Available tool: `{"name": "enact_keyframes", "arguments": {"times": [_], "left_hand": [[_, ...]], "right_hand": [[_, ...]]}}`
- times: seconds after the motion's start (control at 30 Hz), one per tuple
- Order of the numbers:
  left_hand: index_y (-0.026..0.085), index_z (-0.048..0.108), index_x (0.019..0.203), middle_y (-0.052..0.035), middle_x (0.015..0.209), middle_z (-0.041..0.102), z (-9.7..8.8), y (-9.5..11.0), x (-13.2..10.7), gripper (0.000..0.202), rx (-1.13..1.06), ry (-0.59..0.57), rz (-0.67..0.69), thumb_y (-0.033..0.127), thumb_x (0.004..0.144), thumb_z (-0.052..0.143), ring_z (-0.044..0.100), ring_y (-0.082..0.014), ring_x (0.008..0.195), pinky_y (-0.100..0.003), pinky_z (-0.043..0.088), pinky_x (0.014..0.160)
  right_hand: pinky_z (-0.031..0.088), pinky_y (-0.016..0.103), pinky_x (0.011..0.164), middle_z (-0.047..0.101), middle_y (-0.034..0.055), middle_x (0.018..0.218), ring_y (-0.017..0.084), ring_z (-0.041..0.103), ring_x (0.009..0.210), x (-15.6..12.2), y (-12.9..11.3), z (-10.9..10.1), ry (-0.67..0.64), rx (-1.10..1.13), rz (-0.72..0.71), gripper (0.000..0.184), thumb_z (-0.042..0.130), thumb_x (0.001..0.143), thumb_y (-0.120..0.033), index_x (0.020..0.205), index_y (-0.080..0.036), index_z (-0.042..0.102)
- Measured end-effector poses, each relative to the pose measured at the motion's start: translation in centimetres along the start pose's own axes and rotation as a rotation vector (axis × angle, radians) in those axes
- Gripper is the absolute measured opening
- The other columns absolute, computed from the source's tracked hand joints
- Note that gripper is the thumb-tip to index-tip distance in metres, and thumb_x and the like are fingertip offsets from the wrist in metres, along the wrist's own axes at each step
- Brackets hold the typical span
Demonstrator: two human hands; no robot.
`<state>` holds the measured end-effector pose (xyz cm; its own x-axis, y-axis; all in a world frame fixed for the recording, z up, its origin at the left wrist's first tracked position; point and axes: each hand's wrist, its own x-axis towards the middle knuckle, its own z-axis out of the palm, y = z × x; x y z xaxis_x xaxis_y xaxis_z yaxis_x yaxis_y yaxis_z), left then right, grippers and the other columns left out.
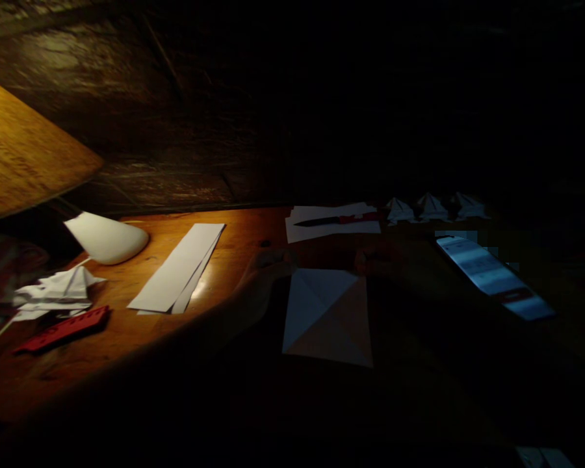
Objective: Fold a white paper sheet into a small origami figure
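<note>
A square sheet of paper (327,318) with diagonal creases is in front of me, its far edge toward the wall. At its far left corner is my left hand (266,270), with the fingers closed on the edge. My right hand (373,260) is closed at the far right corner and is mostly lost in shadow. Just beyond the hands, a knife (334,221) with a dark blade and red handle lies on some white paper sheets (302,233).
Left are paper strips (178,270), a red ruler (63,330), crumpled or folded paper (61,290) and a lamp (107,239). Several folded paper figures (433,208) stand at the back right. A lit phone (492,273) lies on the right. Behind the wooden table (244,224) rises a dark wall.
</note>
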<state>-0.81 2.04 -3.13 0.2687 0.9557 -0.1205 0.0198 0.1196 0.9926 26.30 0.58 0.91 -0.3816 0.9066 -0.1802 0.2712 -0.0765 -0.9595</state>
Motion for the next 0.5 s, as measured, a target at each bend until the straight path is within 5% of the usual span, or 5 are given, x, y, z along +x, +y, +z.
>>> {"name": "enact_keyframes", "arguments": {"times": [0.3,0.43,0.5], "left_hand": [[0.016,0.061,0.082,0.0011,0.079,0.061,0.2,0.1,-0.1,0.021,-0.080,0.070,0.067,0.033,0.090,0.072,0.058,-0.0120,0.069,-0.024,0.048,0.062],[0.019,0.056,0.069,0.0025,0.067,0.056,0.6,0.7,0.1,0.020,-0.093,0.100,0.056,0.029,0.077,0.072,0.054,-0.0122,0.060,-0.024,0.041,0.055],[0.019,0.056,0.070,0.0029,0.065,0.055,0.8,0.9,0.2,0.019,-0.088,0.110,0.045,0.030,0.075,0.070,0.052,-0.0121,0.058,-0.024,0.041,0.055]], "right_hand": [[0.043,0.029,0.062,0.065,0.0014,0.074,0.016,0.057,0.067,0.3,0.9,0.1,0.111,0.063,-0.041,0.023,0.070,0.085,-0.042,0.076,-0.022,0.068],[0.050,0.031,0.081,0.073,0.0029,0.103,0.019,0.066,0.092,0.9,1.7,-0.1,0.157,0.176,-0.206,0.021,0.071,0.087,-0.037,0.105,-0.025,0.071],[0.053,0.033,0.084,0.074,0.0028,0.111,0.019,0.068,0.096,1.0,1.9,-0.1,0.076,0.282,-0.236,0.042,0.073,0.081,-0.025,0.122,-0.029,0.066]]}}
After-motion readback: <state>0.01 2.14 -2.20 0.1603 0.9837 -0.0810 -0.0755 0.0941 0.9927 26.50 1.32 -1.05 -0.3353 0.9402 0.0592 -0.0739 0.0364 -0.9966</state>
